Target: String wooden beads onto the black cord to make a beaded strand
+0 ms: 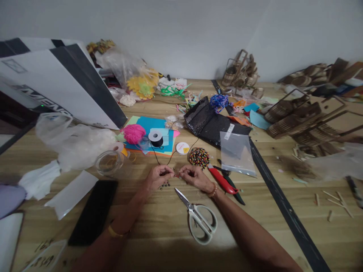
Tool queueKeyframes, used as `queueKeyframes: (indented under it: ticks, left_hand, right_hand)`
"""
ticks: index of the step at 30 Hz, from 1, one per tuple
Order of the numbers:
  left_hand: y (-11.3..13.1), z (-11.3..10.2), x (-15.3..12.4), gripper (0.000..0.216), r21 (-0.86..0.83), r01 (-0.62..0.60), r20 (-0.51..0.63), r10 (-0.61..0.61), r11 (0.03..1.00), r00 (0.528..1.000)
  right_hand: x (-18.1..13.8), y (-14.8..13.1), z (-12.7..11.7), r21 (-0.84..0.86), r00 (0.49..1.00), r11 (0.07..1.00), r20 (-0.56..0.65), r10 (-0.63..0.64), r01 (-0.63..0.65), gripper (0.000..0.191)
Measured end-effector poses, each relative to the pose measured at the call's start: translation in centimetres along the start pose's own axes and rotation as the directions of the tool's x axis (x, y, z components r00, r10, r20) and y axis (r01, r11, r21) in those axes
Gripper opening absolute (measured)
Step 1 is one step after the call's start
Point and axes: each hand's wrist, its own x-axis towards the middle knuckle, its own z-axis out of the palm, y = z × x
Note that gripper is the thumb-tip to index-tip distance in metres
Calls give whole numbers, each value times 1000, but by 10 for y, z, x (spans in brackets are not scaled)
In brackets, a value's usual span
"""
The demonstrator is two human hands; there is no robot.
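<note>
My left hand [159, 176] and my right hand [197, 178] meet over the table, thumbs and fingers pinched. Between the fingertips shows a short stretch of beaded cord [177, 175] with tiny red beads; the fingers hide part of it. Black cord [154, 153] loops toward the hands from near a spool of black cord [155, 139]. A few loose dark beads [165, 185] lie just below my left fingers. Beyond my right hand is a coiled heap of multicoloured beads [199, 157]. White-handled scissors [200, 223] lie between my forearms, blades pointing at the hands.
A red-handled tool [224, 181] lies by my right wrist, near a clear plastic bag [238, 155] and black bubble mailer [210, 124]. Pink yarn [134, 134] sits on coloured paper. A black phone-like slab [95, 211] is left; wooden baskets [295, 113] stand right.
</note>
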Motion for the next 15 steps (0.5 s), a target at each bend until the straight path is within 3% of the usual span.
queueKeyframes:
  ticks: [15]
  left_hand:
    - [0, 0, -1, 17, 10, 1, 2, -1, 1000, 1000]
  right_hand:
    - [-1, -4, 1, -62, 998, 996, 17, -61, 62, 27]
